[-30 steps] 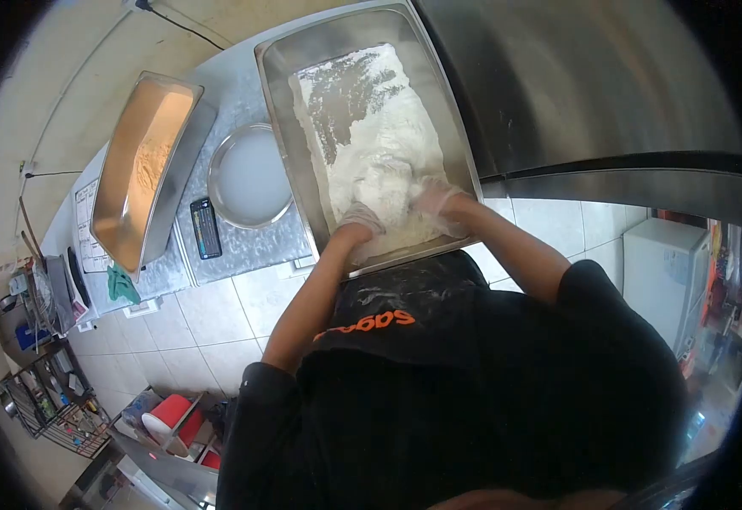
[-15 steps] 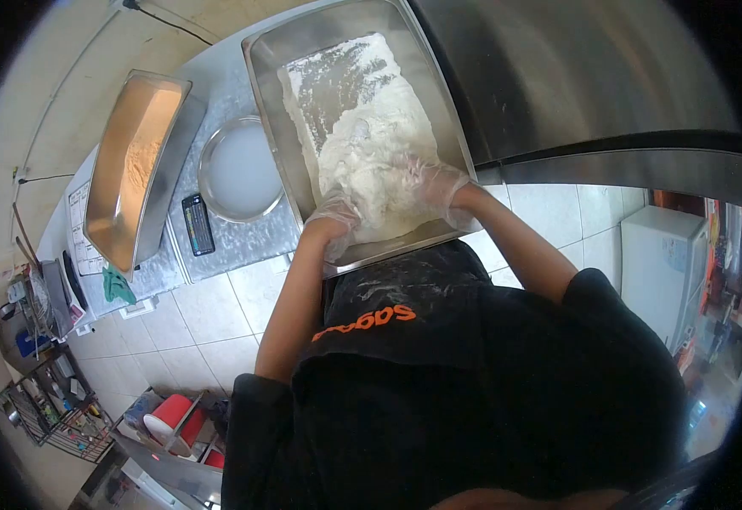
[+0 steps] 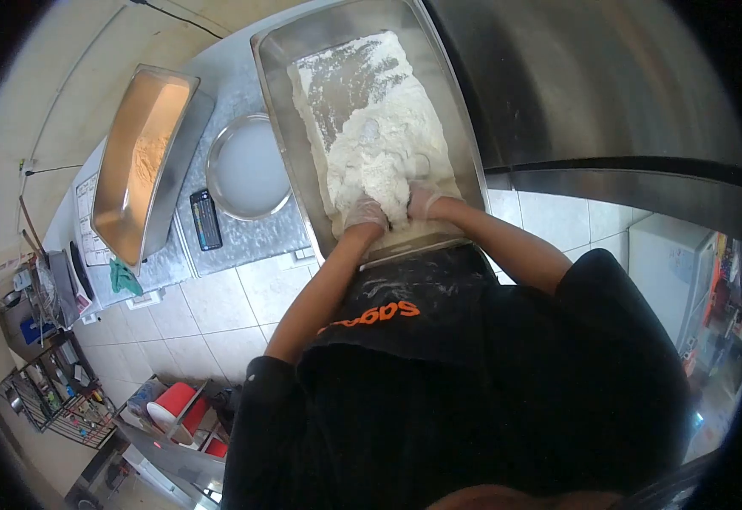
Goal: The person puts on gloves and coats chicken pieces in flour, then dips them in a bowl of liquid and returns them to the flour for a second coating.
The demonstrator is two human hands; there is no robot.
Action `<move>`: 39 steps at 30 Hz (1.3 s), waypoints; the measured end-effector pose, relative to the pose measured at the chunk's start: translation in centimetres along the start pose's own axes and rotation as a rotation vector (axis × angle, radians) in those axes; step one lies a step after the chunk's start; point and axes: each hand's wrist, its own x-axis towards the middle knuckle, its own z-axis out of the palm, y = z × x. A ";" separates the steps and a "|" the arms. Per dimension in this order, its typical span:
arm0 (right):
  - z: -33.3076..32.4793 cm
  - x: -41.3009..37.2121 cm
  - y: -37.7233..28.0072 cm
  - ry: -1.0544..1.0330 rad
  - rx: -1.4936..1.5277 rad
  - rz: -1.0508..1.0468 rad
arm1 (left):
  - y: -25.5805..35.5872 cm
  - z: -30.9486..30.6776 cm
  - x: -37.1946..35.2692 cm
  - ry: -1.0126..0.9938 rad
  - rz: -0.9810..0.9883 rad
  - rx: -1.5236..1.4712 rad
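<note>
A large steel tray holds white flour, heaped toward its near half and thinly spread at the far end. My left hand, in a clear glove, is sunk in the near left part of the heap. My right hand, also in a clear glove, is in the flour a short way to the right. The fingers of both hands are hidden in the flour, so their shape cannot be told.
Left of the tray, a round steel bowl holds whitish contents. A black phone-like device, a deep pan with orange-brown powder and a green cloth are farther left. A steel appliance stands at right.
My hands have moved closer together within the flour, the left one shifting right and the right one shifting left. The whole view has shifted slightly.
</note>
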 end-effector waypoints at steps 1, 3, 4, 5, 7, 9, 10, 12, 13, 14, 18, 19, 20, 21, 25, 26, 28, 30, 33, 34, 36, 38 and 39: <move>-0.1 0.6 1.3 0.014 0.230 -0.196 | 0.3 -1.4 -0.5 -0.001 0.030 -0.023; -3.2 -0.1 3.5 -0.159 0.001 -0.157 | 0.6 -4.3 -1.3 -0.047 0.074 0.006; -4.9 -0.5 3.5 -0.333 -0.234 -0.120 | 0.5 -5.7 -1.5 -0.077 0.099 0.066; -7.1 -0.9 1.3 -0.341 -0.230 -0.126 | 0.3 -6.7 -1.4 -0.091 0.128 0.151; -11.3 -1.2 -4.3 -0.054 -0.375 0.285 | 0.2 -7.5 -0.9 -0.031 0.149 0.307; -7.1 1.5 -2.2 0.223 -0.265 0.330 | 3.2 -8.6 -1.6 0.147 0.006 0.194; -4.7 2.7 -1.0 0.496 -0.154 0.374 | 4.4 -8.5 -1.7 0.322 -0.134 0.073; -3.6 2.5 -1.5 0.258 -0.736 0.217 | 4.8 -7.3 -1.2 0.294 -0.150 0.094; -4.6 1.4 -2.3 0.217 -0.596 0.214 | 4.9 -6.9 -0.8 0.267 -0.169 0.111; -5.9 0.0 -3.4 0.175 -0.460 0.206 | 3.8 -6.2 0.1 0.230 -0.127 0.080; -9.7 -2.1 -5.1 0.004 -0.007 0.160 | -0.5 -8.2 0.2 -0.107 0.181 0.291; -9.7 -2.0 -4.4 -0.031 -0.041 0.151 | -0.4 -9.1 -0.5 -0.201 0.250 0.428; -9.4 -2.0 -3.7 -0.060 -0.131 0.145 | -0.5 -9.5 -0.9 -0.269 0.311 0.566; -8.6 -2.2 -3.3 -0.058 -0.242 0.134 | -0.1 -9.3 -1.5 -0.284 0.340 0.669; -3.7 -2.0 -3.3 0.035 -0.355 0.237 | -6.4 5.6 2.8 0.111 0.004 0.207; -3.3 -1.4 -2.7 -0.041 -0.236 0.278 | -6.1 4.4 2.0 0.114 0.010 0.208; -3.7 -1.3 -0.5 -0.098 0.124 0.223 | -5.5 0.6 0.0 0.015 0.203 -0.315; -5.3 -2.3 -0.5 -0.036 0.393 0.184 | -1.8 -6.6 -3.6 -0.044 0.079 -0.485; -6.7 -3.1 -1.7 -0.137 0.092 0.221 | 0.5 -9.2 -4.2 -0.227 0.066 -0.150; -6.0 -3.2 -1.5 -0.186 -0.045 0.187 | 0.9 -9.6 -3.7 -0.313 0.200 0.369; -4.6 -3.0 -2.5 -0.237 -0.091 0.243 | 2.7 -8.7 -5.6 -0.205 0.231 0.441; -4.3 -2.3 -4.1 -0.241 0.104 0.405 | 2.4 -8.0 -5.6 -0.102 0.261 0.509; -4.5 -2.6 -4.4 -0.239 0.105 0.405 | 1.1 -7.6 -4.7 -0.197 0.311 0.205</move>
